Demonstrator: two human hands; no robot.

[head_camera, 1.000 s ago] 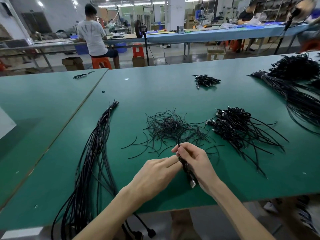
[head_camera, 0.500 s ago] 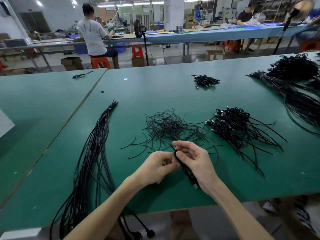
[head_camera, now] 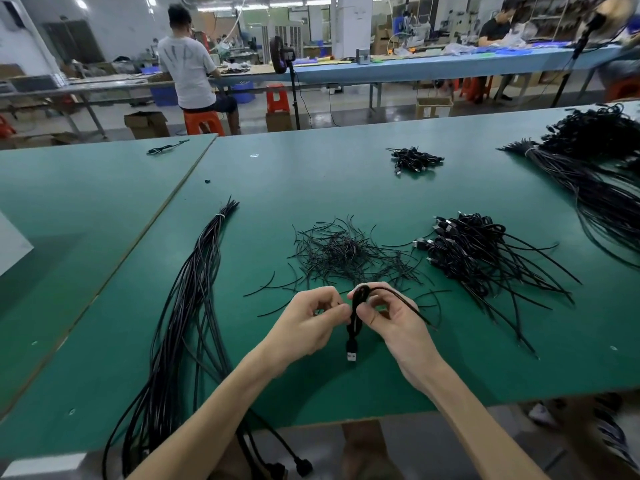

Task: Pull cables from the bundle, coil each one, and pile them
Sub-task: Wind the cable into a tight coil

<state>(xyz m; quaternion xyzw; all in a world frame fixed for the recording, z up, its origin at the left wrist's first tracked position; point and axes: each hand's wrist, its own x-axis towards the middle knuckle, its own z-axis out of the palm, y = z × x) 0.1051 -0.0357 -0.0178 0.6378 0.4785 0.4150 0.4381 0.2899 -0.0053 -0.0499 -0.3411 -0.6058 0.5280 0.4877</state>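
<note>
A coiled black cable point(head_camera: 354, 318) hangs upright between my hands, its USB plug point(head_camera: 351, 355) pointing down just above the green table point(head_camera: 311, 181). My right hand point(head_camera: 391, 323) grips the coil near its top, and a loose tail runs off to the right over my fingers. My left hand point(head_camera: 308, 323) is beside the coil with curled fingertips pinching at it. The long cable bundle point(head_camera: 187, 306), tied with a white band, lies to the left and droops over the front edge. A pile of coiled cables point(head_camera: 474, 254) sits to the right.
A heap of short black ties point(head_camera: 343, 254) lies just beyond my hands. A small cable pile point(head_camera: 414, 159) sits further back, and more bundles point(head_camera: 602, 174) fill the far right. People work at benches behind. A table seam point(head_camera: 166, 209) runs diagonally at left.
The coil has turned from slanting under my right hand to hanging upright with the plug down. My hands have lifted slightly, and a tail now trails right.
</note>
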